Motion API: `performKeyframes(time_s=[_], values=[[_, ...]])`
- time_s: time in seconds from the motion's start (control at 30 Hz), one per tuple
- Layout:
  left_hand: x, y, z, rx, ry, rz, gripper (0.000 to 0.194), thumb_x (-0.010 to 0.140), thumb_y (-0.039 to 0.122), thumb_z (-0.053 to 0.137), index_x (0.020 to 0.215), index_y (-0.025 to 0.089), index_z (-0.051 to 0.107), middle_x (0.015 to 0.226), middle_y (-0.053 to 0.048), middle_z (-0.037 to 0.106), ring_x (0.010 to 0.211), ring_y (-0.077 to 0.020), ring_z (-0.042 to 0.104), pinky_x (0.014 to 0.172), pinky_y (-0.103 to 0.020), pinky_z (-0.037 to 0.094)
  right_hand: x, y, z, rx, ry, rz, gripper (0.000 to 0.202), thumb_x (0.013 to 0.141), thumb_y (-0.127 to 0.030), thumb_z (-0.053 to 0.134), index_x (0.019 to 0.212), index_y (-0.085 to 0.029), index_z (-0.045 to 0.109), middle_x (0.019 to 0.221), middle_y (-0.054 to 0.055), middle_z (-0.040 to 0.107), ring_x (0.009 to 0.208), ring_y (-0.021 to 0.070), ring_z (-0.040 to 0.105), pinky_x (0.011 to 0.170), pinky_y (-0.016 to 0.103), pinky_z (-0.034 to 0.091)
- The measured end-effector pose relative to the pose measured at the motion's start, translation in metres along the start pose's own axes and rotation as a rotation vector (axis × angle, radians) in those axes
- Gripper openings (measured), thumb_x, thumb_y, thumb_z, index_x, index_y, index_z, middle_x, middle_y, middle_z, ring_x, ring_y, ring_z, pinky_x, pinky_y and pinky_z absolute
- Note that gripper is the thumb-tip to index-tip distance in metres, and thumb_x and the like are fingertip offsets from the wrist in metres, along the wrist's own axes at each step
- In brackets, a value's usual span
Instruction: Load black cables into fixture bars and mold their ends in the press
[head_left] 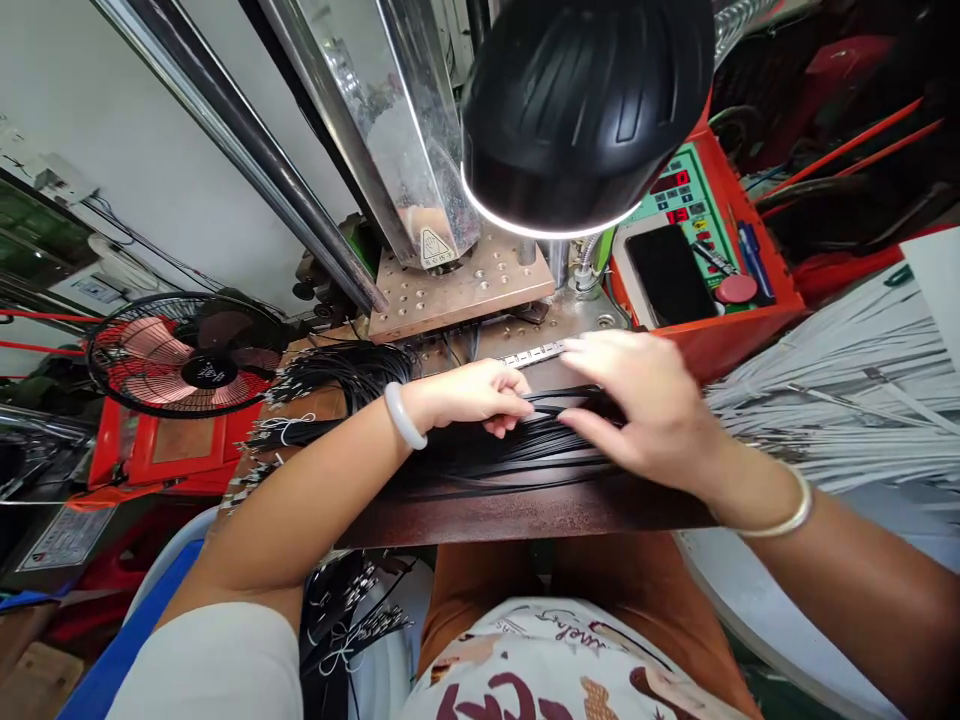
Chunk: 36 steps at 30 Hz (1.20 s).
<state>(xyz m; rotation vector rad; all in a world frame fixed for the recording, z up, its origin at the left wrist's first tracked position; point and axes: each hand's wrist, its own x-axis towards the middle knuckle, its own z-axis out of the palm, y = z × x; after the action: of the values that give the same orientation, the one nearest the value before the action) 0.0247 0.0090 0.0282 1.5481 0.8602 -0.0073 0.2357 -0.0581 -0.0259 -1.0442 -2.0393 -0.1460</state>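
Observation:
A bunch of thin black cables (540, 440) lies lengthwise along the brown worktable (525, 515). My left hand (487, 395) is over the bunch, its thumb and forefinger pinched on a black cable near a pale end. Just to the right, my right hand (645, 410) hovers at the cables with its thumb and fingers spread apart. Its palm is hidden from view. Behind both hands, a pale strip with dark marks (534, 355) runs toward the right fingertips.
A press with a clear guard (427, 130) stands behind a drilled metal plate (465, 285). A black lamp (585, 110) hangs overhead. Tied black cable bundles (330, 385) and a fan (210, 370) are left. White cables (840, 390) and a phone (670, 272) on a red control box are right.

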Motion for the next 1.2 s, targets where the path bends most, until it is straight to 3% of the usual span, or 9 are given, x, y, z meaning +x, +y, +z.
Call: performKeyframes(time_s=[0.13, 0.23, 0.33, 0.47, 0.53, 0.73, 0.87, 1.03, 1.2], values=[[0.000, -0.004, -0.002, 0.022, 0.015, 0.152, 0.021, 0.086, 0.031, 0.063, 0.093, 0.011, 0.066, 0.071, -0.006, 0.069, 0.058, -0.0148, 0.065, 0.057, -0.026, 0.054, 0.018, -0.017, 0.005, -0.232, -0.402, -0.012, 0.024, 0.091, -0.018, 0.045, 0.101, -0.010, 0.065, 0.085, 0.016, 0.068, 0.082, 0.0278, 0.062, 0.076, 0.041, 0.045], [-0.016, -0.016, -0.018, 0.248, 0.317, 0.395, 0.040, 0.092, 0.035, 0.057, 0.124, 0.012, 0.060, 0.095, -0.012, 0.073, 0.077, -0.0188, 0.072, 0.070, -0.032, 0.060, 0.024, -0.012, 0.002, -0.320, -0.382, 0.015, 0.026, 0.088, -0.011, 0.039, 0.083, -0.013, 0.064, 0.074, 0.014, 0.064, 0.072, 0.0265, 0.058, 0.071, 0.040, 0.044], [-0.027, -0.023, -0.027, 0.678, 0.587, 0.675, 0.037, 0.094, 0.039, 0.054, 0.124, 0.018, 0.063, 0.130, -0.014, 0.062, 0.117, -0.0249, 0.062, 0.098, -0.043, 0.053, 0.031, -0.005, 0.006, -0.100, -0.244, -0.023, 0.029, 0.088, -0.012, 0.037, 0.099, -0.015, 0.064, 0.093, 0.014, 0.066, 0.089, 0.0266, 0.060, 0.081, 0.041, 0.047], [-0.020, -0.019, -0.025, 0.944, 0.314, 0.818, 0.027, 0.094, 0.039, 0.053, 0.108, 0.023, 0.071, 0.130, -0.006, 0.063, 0.137, -0.0256, 0.044, 0.116, -0.052, 0.034, 0.049, 0.018, 0.039, 0.276, -0.383, -0.102, 0.029, 0.089, -0.020, 0.043, 0.110, -0.019, 0.063, 0.107, 0.009, 0.066, 0.099, 0.0235, 0.061, 0.085, 0.038, 0.050], [-0.013, -0.019, -0.027, 0.825, 0.359, 0.863, 0.029, 0.096, 0.038, 0.051, 0.105, 0.019, 0.072, 0.122, -0.008, 0.067, 0.132, -0.0244, 0.051, 0.114, -0.049, 0.037, 0.057, 0.037, 0.058, 0.174, -0.500, -0.058, 0.027, 0.086, -0.025, 0.050, 0.108, -0.018, 0.064, 0.109, 0.012, 0.065, 0.103, 0.0276, 0.058, 0.088, 0.043, 0.048], [-0.009, -0.035, -0.045, 0.200, 0.688, 0.729, 0.042, 0.095, 0.049, 0.050, 0.103, 0.013, 0.068, 0.101, -0.011, 0.072, 0.096, -0.0193, 0.068, 0.092, -0.034, 0.052, 0.045, 0.054, 0.071, 0.021, -0.661, 0.016, 0.019, 0.085, -0.025, 0.055, 0.098, -0.019, 0.067, 0.092, 0.011, 0.063, 0.091, 0.0269, 0.057, 0.082, 0.042, 0.046], [0.003, -0.049, -0.040, 0.335, 0.710, 0.630, 0.023, 0.092, 0.029, 0.058, 0.093, 0.010, 0.071, 0.092, -0.009, 0.073, 0.088, -0.0182, 0.067, 0.086, -0.030, 0.051, 0.032, 0.029, 0.054, 0.318, -0.635, 0.165, 0.015, 0.079, -0.032, 0.062, 0.089, -0.020, 0.063, 0.081, 0.005, 0.064, 0.076, 0.0215, 0.060, 0.070, 0.035, 0.048], [0.010, -0.053, -0.034, 0.524, 0.794, 0.642, 0.013, 0.087, 0.019, 0.063, 0.088, 0.012, 0.074, 0.093, -0.008, 0.073, 0.089, -0.0171, 0.066, 0.088, -0.029, 0.051, 0.037, 0.017, 0.050, 0.409, -0.296, 0.387, 0.028, 0.073, -0.040, 0.066, 0.092, -0.020, 0.058, 0.092, 0.006, 0.067, 0.084, 0.0237, 0.063, 0.080, 0.040, 0.050], [-0.003, -0.043, -0.033, 0.240, 0.883, 0.692, 0.021, 0.091, 0.031, 0.060, 0.094, 0.014, 0.072, 0.099, -0.007, 0.073, 0.092, -0.0173, 0.068, 0.089, -0.031, 0.054, 0.037, 0.009, 0.060, 0.477, -0.372, 0.431, 0.031, 0.071, -0.044, 0.069, 0.089, -0.020, 0.062, 0.089, 0.006, 0.069, 0.083, 0.0245, 0.065, 0.076, 0.038, 0.051]])
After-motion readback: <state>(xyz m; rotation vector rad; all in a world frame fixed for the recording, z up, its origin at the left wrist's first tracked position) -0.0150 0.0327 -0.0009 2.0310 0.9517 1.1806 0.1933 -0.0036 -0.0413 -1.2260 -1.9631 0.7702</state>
